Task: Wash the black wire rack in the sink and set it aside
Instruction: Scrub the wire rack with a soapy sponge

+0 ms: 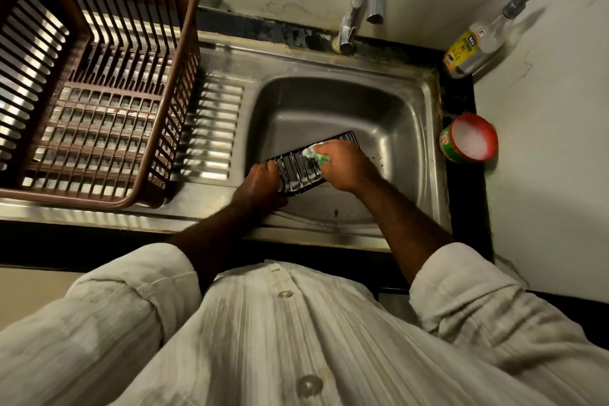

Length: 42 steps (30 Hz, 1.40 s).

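The black wire rack (298, 170) lies tilted over the near left part of the steel sink (333, 99), with white foam on its wires. My left hand (260, 183) grips the rack's near left end. My right hand (346, 165) holds a green soapy scrub pad (319, 155) pressed against the rack's upper side. The far right end of the rack sticks out beyond my right hand.
A brown plastic dish basket (99, 82) stands on the ribbed drainboard (214, 128) at the left. The tap (362, 0) arches over the sink's back. A soap tub with foam (469, 138) and a dish-liquid bottle (474, 39) stand on the counter at the right.
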Available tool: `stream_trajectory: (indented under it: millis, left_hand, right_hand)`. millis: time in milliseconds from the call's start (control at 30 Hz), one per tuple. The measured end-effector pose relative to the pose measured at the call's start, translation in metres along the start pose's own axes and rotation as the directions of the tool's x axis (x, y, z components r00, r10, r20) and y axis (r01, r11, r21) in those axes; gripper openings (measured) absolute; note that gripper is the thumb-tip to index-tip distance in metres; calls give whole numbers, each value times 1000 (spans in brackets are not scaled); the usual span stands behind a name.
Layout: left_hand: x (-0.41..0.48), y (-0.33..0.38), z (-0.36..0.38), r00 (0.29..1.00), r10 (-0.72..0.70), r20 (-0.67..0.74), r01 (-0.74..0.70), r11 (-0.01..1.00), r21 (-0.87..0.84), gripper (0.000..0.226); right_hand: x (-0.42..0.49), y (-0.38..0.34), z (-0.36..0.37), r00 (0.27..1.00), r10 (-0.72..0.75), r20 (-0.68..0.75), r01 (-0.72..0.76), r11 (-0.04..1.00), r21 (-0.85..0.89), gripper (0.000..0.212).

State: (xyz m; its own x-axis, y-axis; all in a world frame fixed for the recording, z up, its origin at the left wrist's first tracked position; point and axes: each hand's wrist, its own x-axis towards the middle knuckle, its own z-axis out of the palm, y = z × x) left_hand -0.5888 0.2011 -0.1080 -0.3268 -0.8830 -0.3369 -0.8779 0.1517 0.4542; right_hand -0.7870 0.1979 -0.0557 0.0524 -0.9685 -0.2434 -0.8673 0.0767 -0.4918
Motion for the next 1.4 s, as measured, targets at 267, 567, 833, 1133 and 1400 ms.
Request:
stream_trajectory:
  millis: [267, 567, 833, 1133, 1400]
  left_hand:
    - [-1, -1, 0, 1000, 6, 14, -6, 1000, 11, 74]
    - [-1, 1, -1, 1000, 12, 21, -13, 999, 33, 75]
    - [-2, 1, -3, 1000, 3, 17, -3, 1000, 23, 74]
    - [-4, 1, -2, 1000, -8, 5, 8, 1000, -1, 70]
    - [-4, 1, -3, 1000, 3, 4, -3, 1000, 2, 71]
  right_hand:
    - [-9, 12, 5, 983, 62, 175, -38, 990, -137, 29]
    - [10, 10, -9, 996, 49, 70, -46, 998, -52, 32]
    - [-4, 7, 5, 972, 63, 228, -21, 983, -181, 35]
    - [-6, 32, -15, 996, 84, 7, -84, 996, 23, 33]
    - [13, 16, 2, 993, 120, 23, -119, 992, -31, 46]
